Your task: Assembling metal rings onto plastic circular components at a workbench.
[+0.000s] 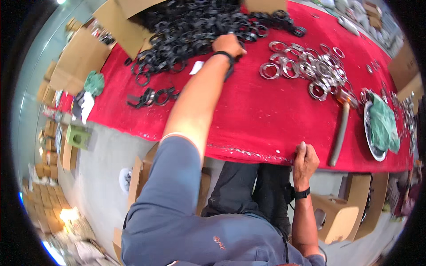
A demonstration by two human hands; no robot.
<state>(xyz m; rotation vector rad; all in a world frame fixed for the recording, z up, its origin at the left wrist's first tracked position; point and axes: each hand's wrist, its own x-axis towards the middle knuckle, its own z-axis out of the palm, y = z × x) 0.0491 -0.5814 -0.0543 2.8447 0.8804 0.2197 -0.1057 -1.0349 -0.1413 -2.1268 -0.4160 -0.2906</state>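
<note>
red table [266,115], left hand [228,45] in black rings [186,31], right hand [305,160] on edge

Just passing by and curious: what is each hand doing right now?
Left hand: reaching into the pile of black rings; grip cannot be told.
Right hand: closed on the red table edge.

A person's left hand [228,45] reaches into a heap of black rings [191,31] on a red-covered table [248,115]. The right hand [305,160] grips the table's near edge, silver rings [306,66] lying beyond it.
</note>
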